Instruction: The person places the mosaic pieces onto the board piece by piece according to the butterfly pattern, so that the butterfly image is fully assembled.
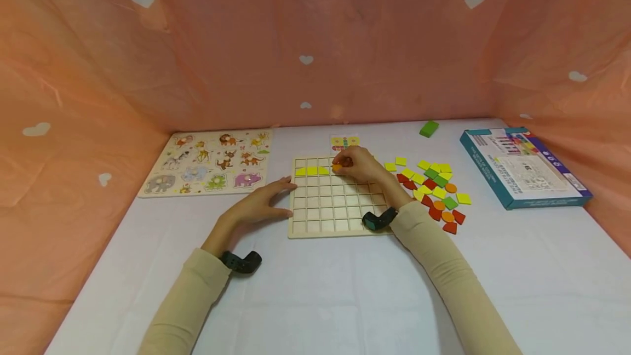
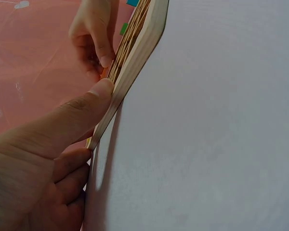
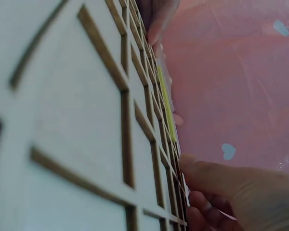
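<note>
A wooden grid board (image 1: 325, 213) lies on the white table, with yellow pieces (image 1: 311, 170) in the left cells of its back row. Beside those, my right hand (image 1: 362, 164) pinches an orange round piece (image 1: 337, 169) at the same row, its fingertips close down at the cells. My left hand (image 1: 258, 202) is spread along the board's left edge, thumb and fingertips touching it. In the left wrist view the thumb (image 2: 94, 98) lies against the wooden rim. The right wrist view shows a yellow piece (image 3: 166, 103) standing slightly above the grid, near the right fingertips.
Loose yellow, green, red and orange pieces (image 1: 439, 193) lie right of the board. A pattern card (image 1: 345, 140) is behind it. An animal puzzle (image 1: 207, 163) lies at the back left, a green block (image 1: 429, 129) at the back, a game box (image 1: 525, 169) at the right.
</note>
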Tool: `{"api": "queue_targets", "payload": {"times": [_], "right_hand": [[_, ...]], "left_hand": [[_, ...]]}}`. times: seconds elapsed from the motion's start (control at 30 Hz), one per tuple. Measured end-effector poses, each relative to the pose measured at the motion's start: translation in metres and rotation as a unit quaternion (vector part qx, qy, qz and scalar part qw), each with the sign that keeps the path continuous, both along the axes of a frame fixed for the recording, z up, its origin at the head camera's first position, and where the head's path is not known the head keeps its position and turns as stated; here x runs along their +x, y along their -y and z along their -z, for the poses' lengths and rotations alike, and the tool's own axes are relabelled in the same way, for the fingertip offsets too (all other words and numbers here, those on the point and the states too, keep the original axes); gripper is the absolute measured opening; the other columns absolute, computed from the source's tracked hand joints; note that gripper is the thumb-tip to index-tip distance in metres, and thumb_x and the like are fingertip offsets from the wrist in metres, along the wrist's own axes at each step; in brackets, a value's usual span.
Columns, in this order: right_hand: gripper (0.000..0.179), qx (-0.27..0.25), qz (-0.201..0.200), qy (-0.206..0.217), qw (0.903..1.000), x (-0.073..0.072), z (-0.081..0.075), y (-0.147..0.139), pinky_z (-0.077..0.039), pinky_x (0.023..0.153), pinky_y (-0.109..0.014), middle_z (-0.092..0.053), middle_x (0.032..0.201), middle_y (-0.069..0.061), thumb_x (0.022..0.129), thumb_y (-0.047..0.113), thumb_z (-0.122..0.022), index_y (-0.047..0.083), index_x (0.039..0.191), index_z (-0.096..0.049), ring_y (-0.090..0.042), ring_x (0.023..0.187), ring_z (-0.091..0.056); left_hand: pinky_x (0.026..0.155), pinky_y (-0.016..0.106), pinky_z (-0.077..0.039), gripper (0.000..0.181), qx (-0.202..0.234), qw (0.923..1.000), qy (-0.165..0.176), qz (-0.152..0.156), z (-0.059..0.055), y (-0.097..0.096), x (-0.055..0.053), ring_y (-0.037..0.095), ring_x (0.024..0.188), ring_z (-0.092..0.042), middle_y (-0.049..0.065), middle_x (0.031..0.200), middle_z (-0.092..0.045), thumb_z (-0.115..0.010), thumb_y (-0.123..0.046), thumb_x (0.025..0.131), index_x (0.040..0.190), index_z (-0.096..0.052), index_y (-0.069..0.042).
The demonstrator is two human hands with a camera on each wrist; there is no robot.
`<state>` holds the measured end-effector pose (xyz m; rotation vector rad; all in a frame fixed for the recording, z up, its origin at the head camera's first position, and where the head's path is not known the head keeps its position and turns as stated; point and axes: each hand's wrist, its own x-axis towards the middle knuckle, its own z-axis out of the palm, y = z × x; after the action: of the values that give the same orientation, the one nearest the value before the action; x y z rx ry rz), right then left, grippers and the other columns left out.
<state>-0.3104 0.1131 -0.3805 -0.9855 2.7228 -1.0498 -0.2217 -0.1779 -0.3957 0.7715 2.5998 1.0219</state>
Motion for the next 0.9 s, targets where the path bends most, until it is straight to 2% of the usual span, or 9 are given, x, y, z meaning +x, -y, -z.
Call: {"api": "queue_targets", "payload": {"times": [0.17,0.43,0.73,0.9], "right_hand": [[0.026,-0.008,-0.007,-0.012,0.9999,0.0013,0.0029,-0.0007,-0.049,0.073,-0.034,-0.065,0.094,-0.011,0.084,0.011,-0.069,-0.001,0.107,-0.067,-0.021,0.079,-0.057],[0.023,-0.016,-0.010,0.013,0.9997,0.0011,0.0048,-0.0002,-0.050,0.074,-0.033,-0.068,0.097,-0.009,0.085,0.011,-0.069,0.001,0.106,-0.068,-0.020,0.081,-0.060],[0.023,-0.011,-0.006,0.017,0.9998,-0.0007,0.0075,0.0010,-0.050,0.073,-0.031,-0.069,0.098,-0.008,0.084,0.012,-0.069,0.003,0.105,-0.069,-0.018,0.079,-0.060],[0.024,-0.021,-0.001,-0.001,0.9998,-0.0011,0.0035,-0.0042,-0.050,0.074,-0.032,-0.067,0.098,-0.010,0.085,0.012,-0.068,0.001,0.107,-0.068,-0.020,0.082,-0.060]], "left_hand": [[0.115,0.045,-0.014,0.066,-0.009,0.9999,-0.007,0.001,-0.0002,0.0004,-0.0006,0.026,0.142,-0.015,0.007,0.154,-0.022,-0.071,-0.030,0.082,0.140,-0.043,-0.013],[0.115,0.044,-0.014,0.066,-0.012,0.9999,-0.009,0.006,0.0006,0.0006,-0.0008,0.025,0.142,-0.015,0.007,0.154,-0.022,-0.071,-0.030,0.083,0.140,-0.043,-0.013],[0.114,0.045,-0.015,0.066,-0.013,0.9999,-0.007,0.004,-0.0016,-0.0002,0.0006,0.025,0.142,-0.016,0.007,0.154,-0.022,-0.071,-0.030,0.083,0.140,-0.043,-0.013],[0.115,0.044,-0.015,0.066,-0.011,0.9999,-0.010,0.006,-0.0007,0.0000,0.0003,0.025,0.142,-0.016,0.007,0.154,-0.022,-0.071,-0.029,0.083,0.140,-0.043,-0.012]]}}
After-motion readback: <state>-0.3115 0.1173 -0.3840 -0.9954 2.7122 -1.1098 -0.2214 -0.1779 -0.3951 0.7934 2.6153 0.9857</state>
